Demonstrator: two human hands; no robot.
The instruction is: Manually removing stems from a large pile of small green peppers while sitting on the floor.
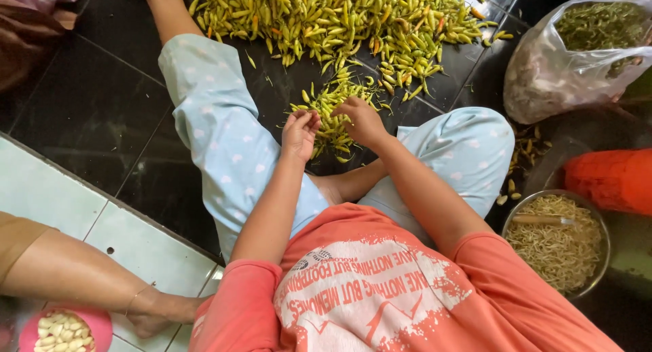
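Dark glossy floor tiles (pixel 88 107) are carrying a small chilli pile (pixel 333 111); the left hand (pixel 299 131) is pinching one slim pod, and the right hand (pixel 363 121) is curling loosely over the pile, grip unclear. A far heap (pixel 339 19) is spreading wide.

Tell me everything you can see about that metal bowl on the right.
The metal bowl is round, shallow and silvery, sitting upright on the dark floor beside the person's right knee. It is nearly full of thin, pale green-tan stems, heaped loosely. A pale stick-like piece lies across the top. No hand touches it; an orange bundle sits just behind it.
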